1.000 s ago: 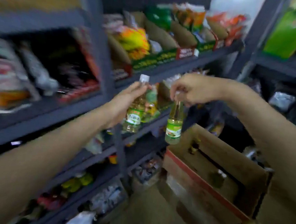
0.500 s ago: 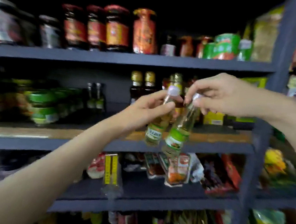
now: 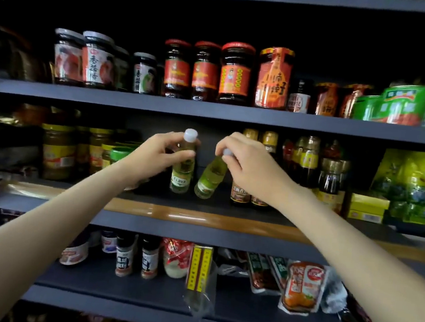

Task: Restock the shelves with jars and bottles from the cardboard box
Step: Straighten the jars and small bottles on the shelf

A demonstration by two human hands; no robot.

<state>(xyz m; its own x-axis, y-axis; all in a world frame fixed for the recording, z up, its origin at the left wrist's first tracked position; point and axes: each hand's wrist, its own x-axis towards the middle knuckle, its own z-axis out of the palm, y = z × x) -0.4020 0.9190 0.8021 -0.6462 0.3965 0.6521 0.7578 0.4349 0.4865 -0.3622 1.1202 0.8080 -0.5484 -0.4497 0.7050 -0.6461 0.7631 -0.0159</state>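
Bottles sit low over the middle shelf (image 3: 201, 215): our left hand (image 3: 155, 155) wraps the upright bottle (image 3: 183, 168), right hand (image 3: 247, 161) pinches the tilted bottle (image 3: 209, 178) by its cap. Risk: the tilted one swings w/ that thin hold & clips the upright one or the dark bottles (image 3: 240, 197) beside it.

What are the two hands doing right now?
Left hand: closed around an upright bottle.
Right hand: closed on the cap of a tilted bottle.
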